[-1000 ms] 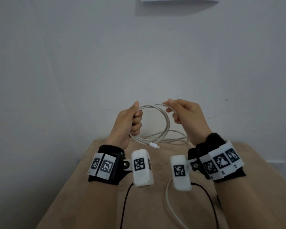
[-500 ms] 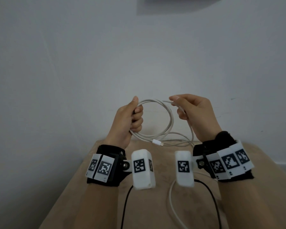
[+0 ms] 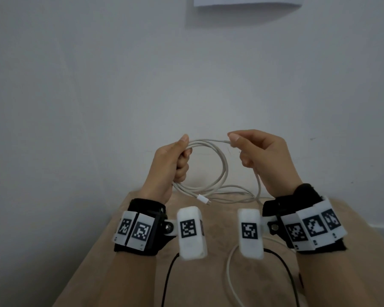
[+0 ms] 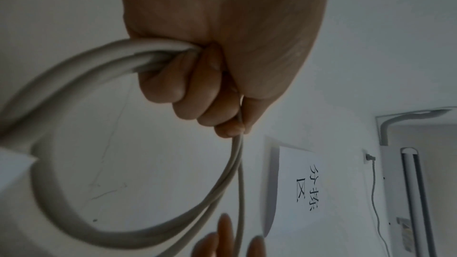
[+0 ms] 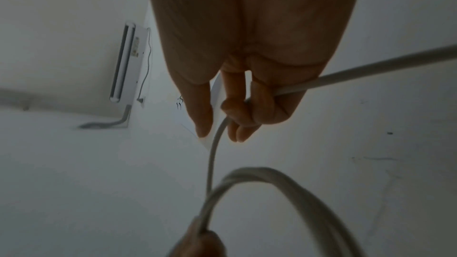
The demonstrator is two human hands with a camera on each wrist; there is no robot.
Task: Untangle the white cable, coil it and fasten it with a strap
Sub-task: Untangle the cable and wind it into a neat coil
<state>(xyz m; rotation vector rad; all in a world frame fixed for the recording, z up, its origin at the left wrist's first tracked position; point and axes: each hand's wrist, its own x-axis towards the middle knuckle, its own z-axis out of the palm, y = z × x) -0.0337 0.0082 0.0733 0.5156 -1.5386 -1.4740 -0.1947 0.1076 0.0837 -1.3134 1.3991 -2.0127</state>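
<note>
I am looking down at both hands raised above the far edge of the tan table (image 3: pixel 142 251), in front of a pale wall (image 3: pixel 98 85). The left hand (image 3: pixel 169 165) is making a fist around the white cable (image 3: pixel 225 165), bunching what looks like 2 or 3 loops together; the left wrist view is blurring the near strands, so I cannot count them for certain. Its fingers (image 4: pixel 188 85) are curling tightly over the bundle, with the thumb lying up along the top. The coil is hanging between the hands as a rough ring, its lowest turns sagging toward the far table edge. A white plug (image 3: pixel 203 199) is sticking out from the bottom of the coil, pointing right and toward me.

The right hand (image 3: pixel 264 156) is pinching 1 strand near the top right of the ring between thumb and forefinger, the other fingers (image 5: pixel 262 105) curling loosely around the same strand. From there the cable is running down past the right wrist and trailing toward me across the table. A sheet of paper (image 3: pixel 246 1) is hanging on the wall above.
</note>
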